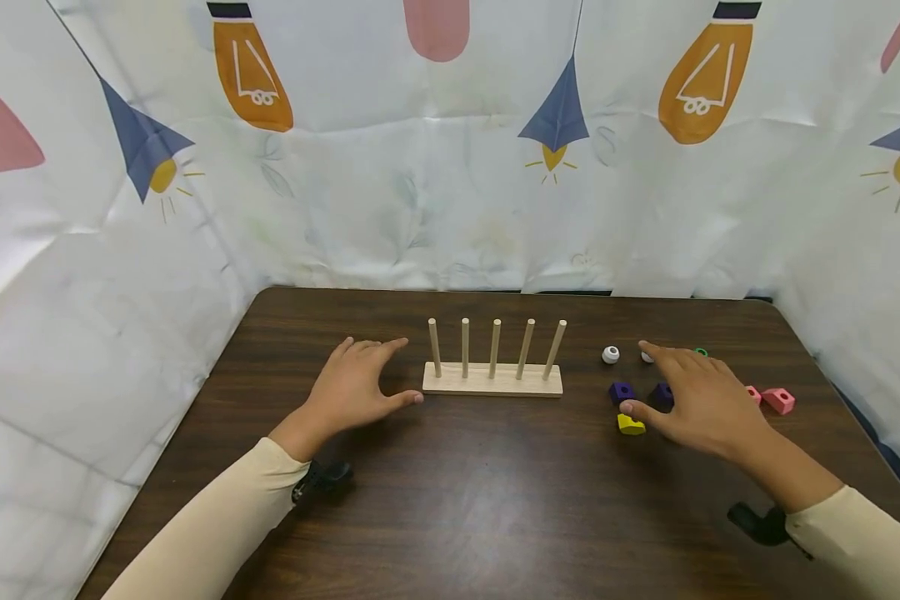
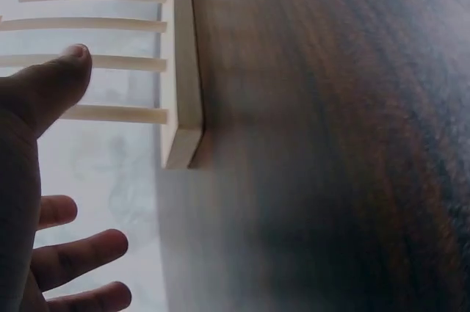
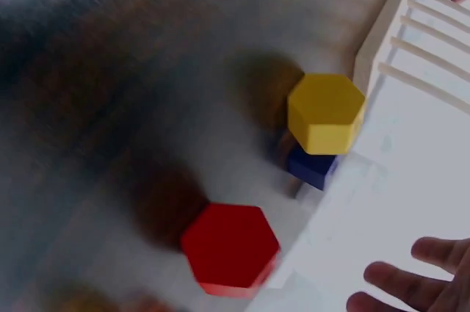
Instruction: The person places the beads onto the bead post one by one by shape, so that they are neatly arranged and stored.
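Note:
A wooden rack (image 1: 492, 382) with several upright pegs stands near the middle of the table. Just left of its base, my left hand (image 1: 348, 387) hovers with fingers spread and thumb towards the rack, holding nothing. My right hand (image 1: 701, 408) is over a group of small coloured beads, its fingers extended and nothing gripped. Near its thumb are a yellow bead (image 1: 631, 425) and a dark blue bead (image 1: 622, 393); another dark blue bead (image 1: 662, 396) is partly covered. A red hexagonal bead (image 3: 231, 246) appears in the right wrist view, but the hand hides it from the head view.
White beads (image 1: 611, 355) lie behind the blue ones, and a green piece (image 1: 701, 352) shows past the right fingers. Pink beads (image 1: 778, 401) lie right of that hand. A printed white cloth (image 1: 450, 208) hangs behind the brown table (image 1: 465, 500).

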`<action>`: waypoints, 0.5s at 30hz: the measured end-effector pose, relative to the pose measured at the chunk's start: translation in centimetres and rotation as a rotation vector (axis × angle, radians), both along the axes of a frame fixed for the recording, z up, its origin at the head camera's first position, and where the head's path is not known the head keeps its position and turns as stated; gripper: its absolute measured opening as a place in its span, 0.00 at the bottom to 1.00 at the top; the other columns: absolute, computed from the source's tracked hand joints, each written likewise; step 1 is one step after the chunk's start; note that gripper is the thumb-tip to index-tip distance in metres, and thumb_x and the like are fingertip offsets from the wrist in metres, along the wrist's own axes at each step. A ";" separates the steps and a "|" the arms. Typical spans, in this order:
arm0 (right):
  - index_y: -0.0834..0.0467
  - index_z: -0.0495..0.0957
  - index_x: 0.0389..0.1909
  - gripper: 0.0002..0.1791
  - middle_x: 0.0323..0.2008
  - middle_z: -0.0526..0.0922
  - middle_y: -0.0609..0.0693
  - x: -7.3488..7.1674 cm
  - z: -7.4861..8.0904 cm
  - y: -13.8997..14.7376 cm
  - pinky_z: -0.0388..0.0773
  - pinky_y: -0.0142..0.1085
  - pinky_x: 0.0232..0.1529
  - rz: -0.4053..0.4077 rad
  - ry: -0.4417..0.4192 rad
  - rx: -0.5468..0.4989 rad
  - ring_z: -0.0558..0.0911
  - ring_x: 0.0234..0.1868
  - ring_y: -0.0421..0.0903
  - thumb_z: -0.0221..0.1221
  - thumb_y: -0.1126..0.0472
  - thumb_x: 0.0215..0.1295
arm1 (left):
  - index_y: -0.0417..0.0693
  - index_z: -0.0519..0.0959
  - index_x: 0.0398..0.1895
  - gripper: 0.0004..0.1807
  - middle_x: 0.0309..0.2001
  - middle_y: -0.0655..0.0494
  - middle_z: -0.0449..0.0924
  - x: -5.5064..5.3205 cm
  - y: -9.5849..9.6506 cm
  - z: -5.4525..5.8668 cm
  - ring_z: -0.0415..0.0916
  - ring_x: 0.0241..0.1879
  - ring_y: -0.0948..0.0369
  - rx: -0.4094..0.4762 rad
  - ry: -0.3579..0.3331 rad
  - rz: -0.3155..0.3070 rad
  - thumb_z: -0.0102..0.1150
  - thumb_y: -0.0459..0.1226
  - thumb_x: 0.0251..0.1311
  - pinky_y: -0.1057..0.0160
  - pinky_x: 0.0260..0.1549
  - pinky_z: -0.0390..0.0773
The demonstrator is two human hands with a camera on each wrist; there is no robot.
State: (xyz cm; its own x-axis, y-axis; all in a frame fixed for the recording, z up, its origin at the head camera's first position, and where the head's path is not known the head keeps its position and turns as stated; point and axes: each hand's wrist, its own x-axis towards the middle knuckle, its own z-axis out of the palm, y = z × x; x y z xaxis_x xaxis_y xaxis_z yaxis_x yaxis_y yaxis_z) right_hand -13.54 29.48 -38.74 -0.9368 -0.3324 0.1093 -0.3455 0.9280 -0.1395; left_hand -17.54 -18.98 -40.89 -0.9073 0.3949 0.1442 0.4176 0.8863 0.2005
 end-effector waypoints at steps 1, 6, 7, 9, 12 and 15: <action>0.61 0.62 0.77 0.54 0.68 0.72 0.65 0.1 -0.2 0.0 0.59 0.70 0.64 0.004 0.010 -0.008 0.70 0.67 0.69 0.58 0.26 0.63 | 0.49 0.71 0.73 0.51 0.61 0.47 0.81 -0.1 0.0 -0.3 0.72 0.64 0.45 0.010 -0.006 -0.009 0.65 0.70 0.54 0.36 0.70 0.55; 0.63 0.70 0.70 0.50 0.62 0.78 0.65 0.4 -1.3 0.1 0.66 0.67 0.61 0.035 0.029 -0.039 0.76 0.61 0.67 0.61 0.27 0.62 | 0.48 0.70 0.74 0.45 0.67 0.48 0.75 -0.7 0.1 -1.6 0.69 0.68 0.46 0.125 -0.098 -0.050 0.72 0.59 0.57 0.39 0.65 0.66; 0.63 0.72 0.68 0.48 0.60 0.80 0.64 0.5 -1.5 0.2 0.67 0.66 0.60 0.043 0.028 -0.044 0.77 0.59 0.66 0.62 0.28 0.62 | 0.48 0.70 0.73 0.44 0.67 0.48 0.74 -0.9 0.2 -1.9 0.68 0.68 0.46 0.154 -0.115 -0.057 0.73 0.57 0.57 0.40 0.64 0.68; 0.62 0.75 0.64 0.45 0.57 0.82 0.62 0.6 -1.7 0.2 0.71 0.64 0.57 0.064 0.024 -0.053 0.79 0.57 0.64 0.63 0.29 0.62 | 0.47 0.71 0.72 0.42 0.67 0.48 0.74 -1.2 0.3 -2.3 0.67 0.68 0.46 0.202 -0.137 -0.072 0.75 0.53 0.57 0.42 0.64 0.69; 0.61 0.78 0.60 0.41 0.52 0.83 0.59 0.7 -2.0 0.3 0.75 0.61 0.54 0.090 0.015 -0.057 0.81 0.53 0.61 0.65 0.30 0.61 | 0.46 0.72 0.71 0.39 0.67 0.49 0.74 -1.6 0.6 -2.8 0.67 0.68 0.47 0.234 -0.151 -0.092 0.75 0.49 0.58 0.44 0.64 0.69; 0.59 0.79 0.58 0.39 0.52 0.83 0.57 0.8 -2.3 0.3 0.76 0.59 0.53 0.099 -0.013 -0.051 0.81 0.53 0.59 0.66 0.31 0.60 | 0.46 0.73 0.70 0.38 0.66 0.49 0.75 -2.0 1.1 -3.1 0.67 0.68 0.48 0.240 -0.166 -0.107 0.75 0.48 0.59 0.45 0.65 0.68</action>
